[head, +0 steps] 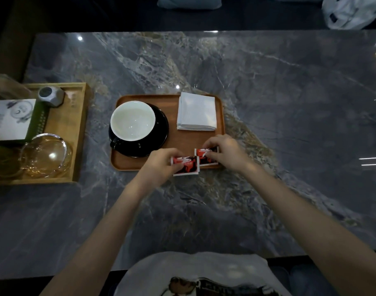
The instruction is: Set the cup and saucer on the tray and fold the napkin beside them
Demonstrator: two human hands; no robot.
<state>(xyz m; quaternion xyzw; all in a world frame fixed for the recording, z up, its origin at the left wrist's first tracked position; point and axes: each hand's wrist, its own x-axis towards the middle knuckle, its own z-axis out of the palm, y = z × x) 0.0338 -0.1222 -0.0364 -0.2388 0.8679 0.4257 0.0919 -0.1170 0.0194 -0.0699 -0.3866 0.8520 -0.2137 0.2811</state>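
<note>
Two red-and-black printed sachets sit at the near edge of the rounded brown wooden tray (pixel 220 116): left hand (pixel 161 162) pinches one sachet (pixel 186 165), right hand (pixel 222 149) pinches the other sachet (pixel 205 157). White-lined cup (pixel 132 120) rests on black saucer (pixel 159 133), tray's left. Folded white napkin (pixel 196 111) lies on the far right, apart from them.

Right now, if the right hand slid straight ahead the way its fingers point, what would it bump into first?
Probably the red packet it already pinches; beyond that, the other packet held by the left hand. The right hand points leftward, though depth is unclear.
</note>
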